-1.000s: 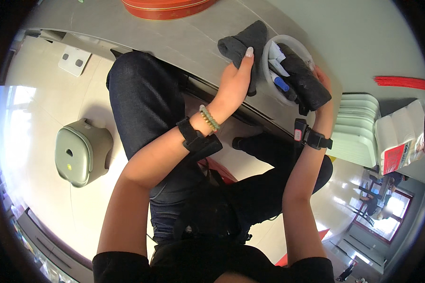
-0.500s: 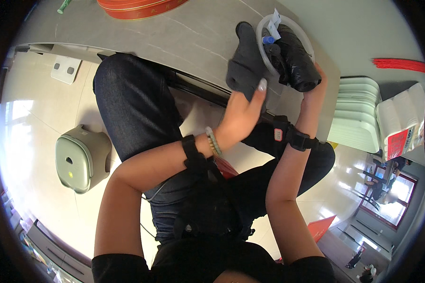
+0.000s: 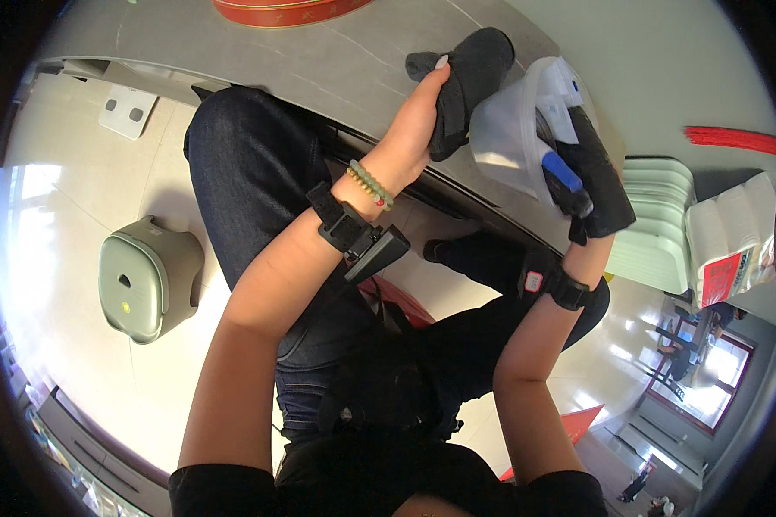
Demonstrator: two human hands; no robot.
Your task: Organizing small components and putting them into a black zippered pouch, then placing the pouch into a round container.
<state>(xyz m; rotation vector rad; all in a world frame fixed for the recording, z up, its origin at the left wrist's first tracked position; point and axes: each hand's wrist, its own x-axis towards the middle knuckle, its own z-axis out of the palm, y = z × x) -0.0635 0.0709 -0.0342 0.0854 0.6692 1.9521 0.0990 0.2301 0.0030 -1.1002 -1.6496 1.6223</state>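
Observation:
My left hand (image 3: 412, 129) is closed around a dark grey, sock-like cloth (image 3: 474, 76), held over the near edge of the grey tabletop. Right beside it, a translucent plastic tub (image 3: 502, 142) leans over with its mouth turned to the right. A black, crumpled bundle (image 3: 608, 185) sticks out of that mouth, along with a blue piece (image 3: 561, 172) and a white slip (image 3: 562, 119). Of my right hand (image 3: 591, 248) only the part by the wrist shows, just below the bundle. Its fingers are hidden behind the bundle, so their grip cannot be seen.
A round red tin (image 3: 293, 12) stands at the table's far edge. Stacked pale green trays (image 3: 660, 224) and packed white rolls (image 3: 737, 215) are at the right. On the floor at left are a green stool (image 3: 138, 284) and a white scale (image 3: 127, 112).
The tub has tipped from nearly upright, its mouth swinging right. My left hand has lifted the grey cloth away from the tub's side, and my right hand has shifted lower and right.

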